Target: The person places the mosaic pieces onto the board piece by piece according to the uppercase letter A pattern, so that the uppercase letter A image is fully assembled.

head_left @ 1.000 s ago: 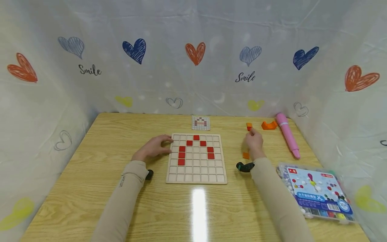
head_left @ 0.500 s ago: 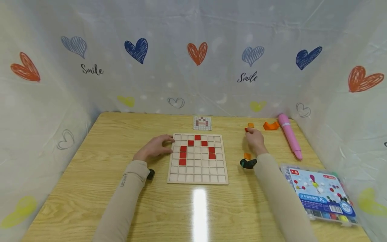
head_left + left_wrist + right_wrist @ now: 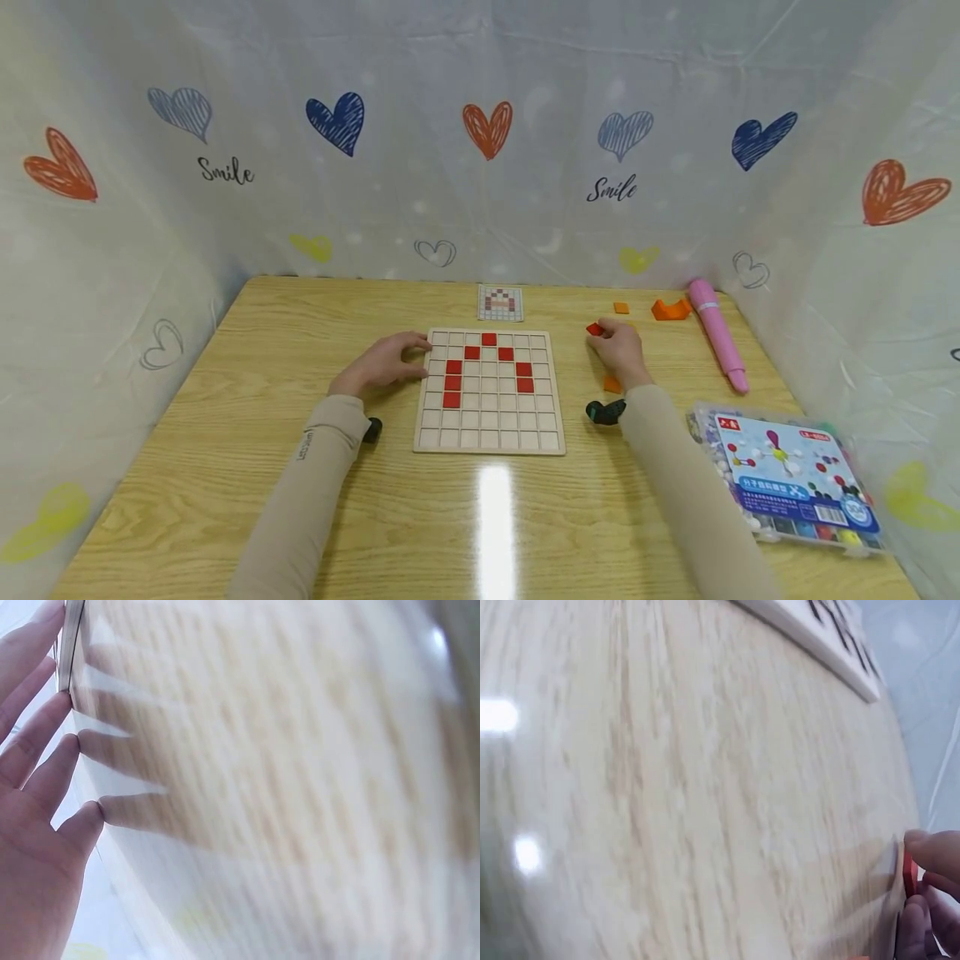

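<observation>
A pale wooden grid board (image 3: 487, 433) lies mid-table, several of its cells filled with red square tiles (image 3: 453, 382) in an arch-like pattern. My left hand (image 3: 381, 364) rests at the board's left edge, fingers extended and touching it; the left wrist view shows those fingers (image 3: 45, 772) spread along the edge. Right of the board, my right hand (image 3: 621, 346) pinches a red square tile (image 3: 594, 329) between thumb and fingers. In the right wrist view the tile (image 3: 910, 871) shows edge-on in the fingertips. Behind the board lies a small pattern card (image 3: 500, 303).
Orange square tiles (image 3: 621, 308) lie around my right hand, one partly covered near the wrist (image 3: 612, 384). Farther right are an orange notched piece (image 3: 671, 310), a pink pen-shaped object (image 3: 717, 335) and a clear box (image 3: 795, 475) of colourful parts. A heart-printed curtain (image 3: 487, 208) surrounds the table.
My right hand has picked the red tile from beside the orange one and moved left and slightly nearer with it. My left hand has stayed at the board's edge.
</observation>
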